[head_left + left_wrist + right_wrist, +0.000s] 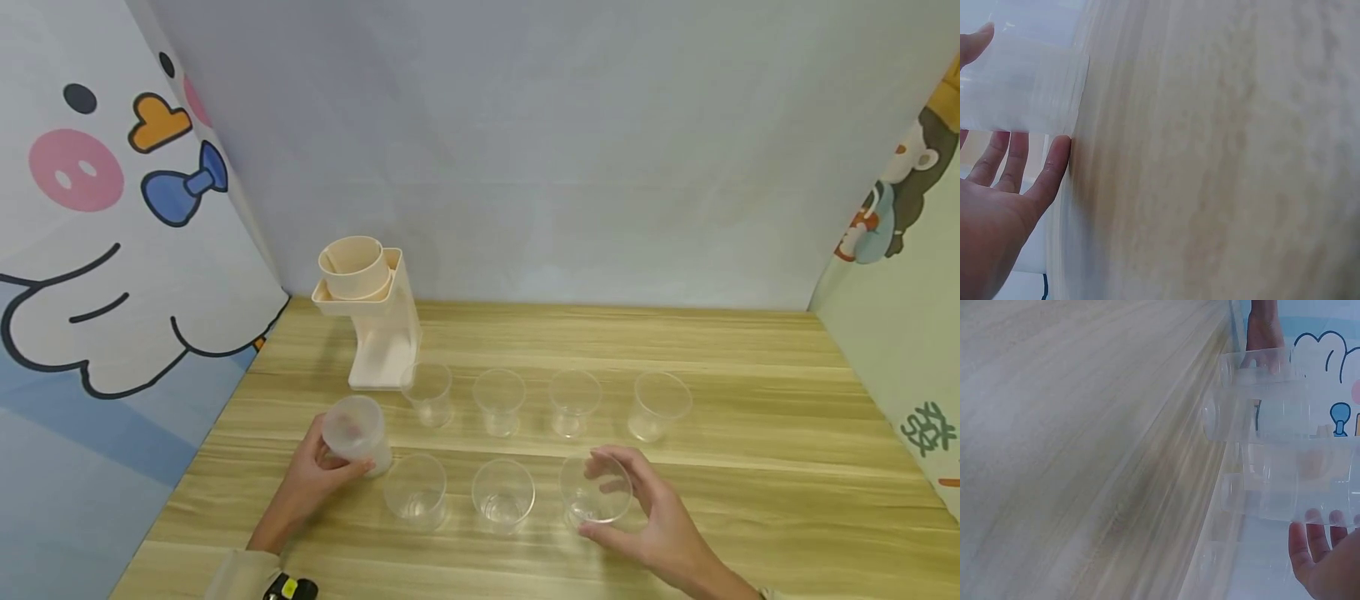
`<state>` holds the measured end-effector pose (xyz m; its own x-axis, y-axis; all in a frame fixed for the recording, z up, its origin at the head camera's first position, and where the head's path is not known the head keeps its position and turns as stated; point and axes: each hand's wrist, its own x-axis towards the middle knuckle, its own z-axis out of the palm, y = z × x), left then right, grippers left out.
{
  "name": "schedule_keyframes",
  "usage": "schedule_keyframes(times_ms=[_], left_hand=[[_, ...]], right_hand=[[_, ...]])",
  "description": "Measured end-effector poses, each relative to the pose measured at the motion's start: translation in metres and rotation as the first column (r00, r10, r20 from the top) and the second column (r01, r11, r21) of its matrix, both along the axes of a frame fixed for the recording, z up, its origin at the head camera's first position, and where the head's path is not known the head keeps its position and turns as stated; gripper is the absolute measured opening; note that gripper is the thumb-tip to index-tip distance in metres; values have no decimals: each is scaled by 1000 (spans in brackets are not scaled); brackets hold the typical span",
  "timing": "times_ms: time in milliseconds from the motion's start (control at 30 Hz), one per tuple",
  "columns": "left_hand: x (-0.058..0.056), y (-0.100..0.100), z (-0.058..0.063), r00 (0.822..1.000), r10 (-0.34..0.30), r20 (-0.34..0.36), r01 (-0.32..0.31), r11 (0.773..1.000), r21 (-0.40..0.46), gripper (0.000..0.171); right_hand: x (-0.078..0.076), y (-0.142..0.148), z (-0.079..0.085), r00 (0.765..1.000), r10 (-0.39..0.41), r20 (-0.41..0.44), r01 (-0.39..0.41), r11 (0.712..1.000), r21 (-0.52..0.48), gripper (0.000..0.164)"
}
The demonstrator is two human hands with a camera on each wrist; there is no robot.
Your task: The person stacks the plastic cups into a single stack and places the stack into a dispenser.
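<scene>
My left hand (pixel 307 475) curls round a cloudy stack of nested plastic cups (pixel 360 433) at the left end of the front row. In the left wrist view the stack (pixel 1022 84) lies between thumb and fingers, its bottom close to the tabletop. With thumb and fingers spread around it, my right hand (pixel 656 525) holds a clear plastic cup (pixel 596 496) at the front row's right end. Two similar cups, one on the left (pixel 415 492) and one in the middle (pixel 503 497), stand upright between the hands.
Behind them runs a back row of several clear cups (pixel 500 400). A cream stand (pixel 405 308) with a round cup-like holder (pixel 355 267) on top stands at the back left of the wooden table (pixel 750 383). Cloth walls with cartoon prints enclose the table.
</scene>
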<state>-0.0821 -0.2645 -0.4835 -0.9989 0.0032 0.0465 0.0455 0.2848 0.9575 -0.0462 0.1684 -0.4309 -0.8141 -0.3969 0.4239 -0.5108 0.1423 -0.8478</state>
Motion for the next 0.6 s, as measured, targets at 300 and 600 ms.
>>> schedule_keyframes(times_ms=[300, 600], left_hand=[[0, 0, -1, 1000, 6, -8, -6, 1000, -13, 76], [1, 0, -1, 1000, -1, -26, 1, 1000, 7, 74]], right_hand=[[-5, -5, 11, 999, 32, 2, -32, 999, -44, 73], [-13, -12, 19, 998, 57, -36, -60, 994, -90, 72]])
